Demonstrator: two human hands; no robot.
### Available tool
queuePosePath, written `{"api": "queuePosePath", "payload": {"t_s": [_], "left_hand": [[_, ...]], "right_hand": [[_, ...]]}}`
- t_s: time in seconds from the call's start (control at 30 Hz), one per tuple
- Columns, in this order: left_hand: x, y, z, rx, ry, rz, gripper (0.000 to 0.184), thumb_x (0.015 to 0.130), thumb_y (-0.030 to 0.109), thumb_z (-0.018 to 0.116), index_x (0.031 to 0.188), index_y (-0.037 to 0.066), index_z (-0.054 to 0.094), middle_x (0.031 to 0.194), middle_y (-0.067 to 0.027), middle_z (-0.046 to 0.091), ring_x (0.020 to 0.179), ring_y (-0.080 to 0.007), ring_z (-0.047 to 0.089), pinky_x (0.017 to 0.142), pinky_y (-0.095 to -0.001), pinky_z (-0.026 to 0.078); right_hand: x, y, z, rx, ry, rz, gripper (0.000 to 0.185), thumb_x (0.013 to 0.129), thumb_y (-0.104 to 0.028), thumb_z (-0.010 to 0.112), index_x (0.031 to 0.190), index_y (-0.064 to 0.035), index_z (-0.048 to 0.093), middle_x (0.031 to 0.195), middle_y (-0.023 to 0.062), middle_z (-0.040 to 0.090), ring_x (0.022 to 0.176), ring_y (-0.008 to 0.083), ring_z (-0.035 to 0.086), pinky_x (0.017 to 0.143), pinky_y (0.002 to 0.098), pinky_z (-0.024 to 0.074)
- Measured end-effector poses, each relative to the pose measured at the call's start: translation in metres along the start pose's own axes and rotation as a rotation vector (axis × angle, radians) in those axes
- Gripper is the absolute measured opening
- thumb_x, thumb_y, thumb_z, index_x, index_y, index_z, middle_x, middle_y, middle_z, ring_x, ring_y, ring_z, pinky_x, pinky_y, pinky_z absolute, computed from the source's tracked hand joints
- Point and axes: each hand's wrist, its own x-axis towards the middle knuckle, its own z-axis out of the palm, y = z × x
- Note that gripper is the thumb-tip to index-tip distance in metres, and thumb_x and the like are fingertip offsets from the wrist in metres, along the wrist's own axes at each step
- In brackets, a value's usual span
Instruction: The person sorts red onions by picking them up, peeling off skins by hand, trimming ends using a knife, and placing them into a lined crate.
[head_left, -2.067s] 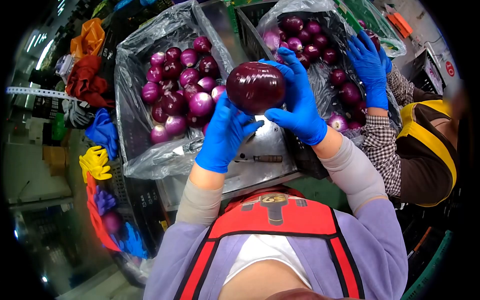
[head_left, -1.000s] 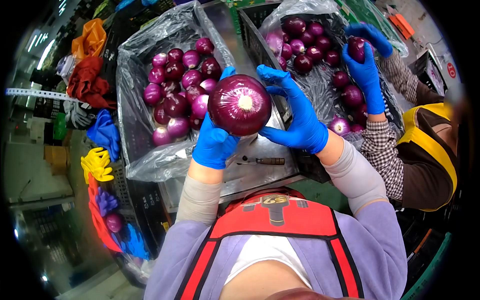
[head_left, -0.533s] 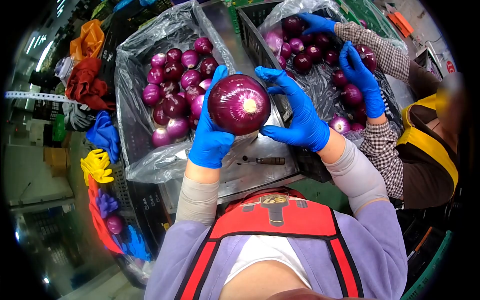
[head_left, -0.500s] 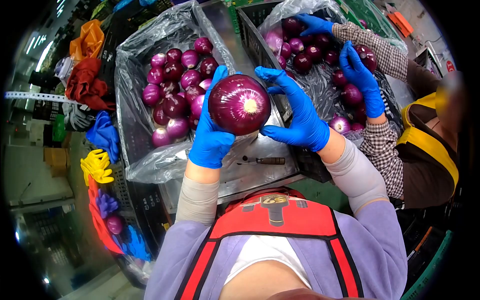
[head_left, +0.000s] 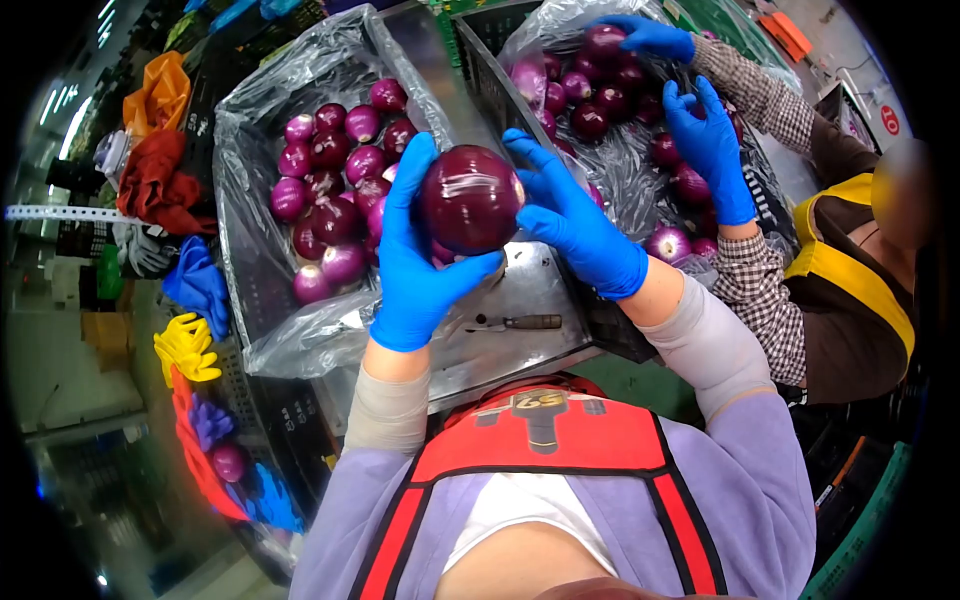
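Observation:
A large, glossy red onion (head_left: 470, 205) is held up in front of me, its pale end facing right. My blue-gloved left hand (head_left: 415, 265) cups it from the left and below, thumb under its lower edge. On the other side, my right hand (head_left: 585, 225), also in a blue glove, has its fingertips and thumb against the onion. Beyond my left hand stands a plastic-lined crate (head_left: 245, 250) with many peeled-looking red onions (head_left: 335, 218). Below my hands, a small knife with a dark handle (head_left: 532, 322) lies on the metal table (head_left: 500, 355).
To the right, a black lined crate (head_left: 480, 65) holds more red onions (head_left: 590, 120). A co-worker's blue-gloved hands (head_left: 715, 150) reach into it. Coloured gloves (head_left: 185, 347) and a single onion (head_left: 228, 462) line the left side.
The onion has turned between my hands, its pale end moving from facing me to the right side. The co-worker's left hand no longer shows an onion beside it.

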Motion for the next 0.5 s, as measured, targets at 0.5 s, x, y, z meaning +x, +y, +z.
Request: {"api": "queuePosePath", "payload": {"t_s": [0.5], "left_hand": [[-0.003, 0.004, 0.011, 0.176, -0.066, -0.067, 0.127, 0.058, 0.032, 0.088, 0.150, 0.011, 0.003, 0.153, -0.0119, 0.011, 0.136, -0.0301, 0.029, 0.108, -0.0451, 0.033]], "right_hand": [[0.007, -0.005, -0.009, 0.690, -0.067, 0.272, 0.064, 0.088, -0.040, 0.058, 0.138, -0.0049, 0.037, 0.135, 0.0158, 0.048, 0.123, 0.0289, 0.048, 0.106, 0.0447, 0.0374]]}}
